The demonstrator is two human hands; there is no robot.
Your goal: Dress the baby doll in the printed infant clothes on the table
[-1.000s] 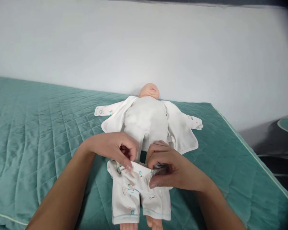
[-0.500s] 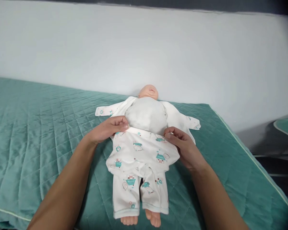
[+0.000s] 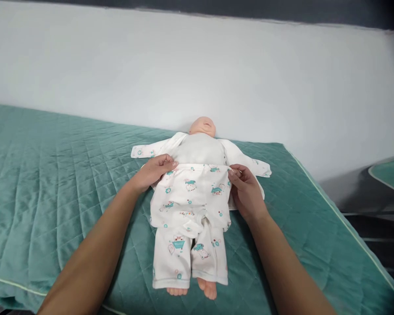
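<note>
A baby doll (image 3: 202,127) lies on its back on a teal quilted bed (image 3: 52,175), head toward the wall. It wears an open white printed top (image 3: 154,148) with sleeves spread out, and white printed trousers (image 3: 190,210). Bare feet (image 3: 192,289) stick out below the trouser cuffs. My left hand (image 3: 156,170) pinches the trouser waistband at the doll's left side in view. My right hand (image 3: 244,190) grips the waistband on the other side, at chest height.
A pale wall (image 3: 197,70) rises right behind the bed. The bed's right edge (image 3: 321,192) runs diagonally down to a dark floor (image 3: 377,227). A second teal surface (image 3: 390,173) shows at the far right.
Both hands have pulled the trouser waistband from the doll's thighs up over the belly to the chest. The trousers now cover the legs and more of the feet show.
</note>
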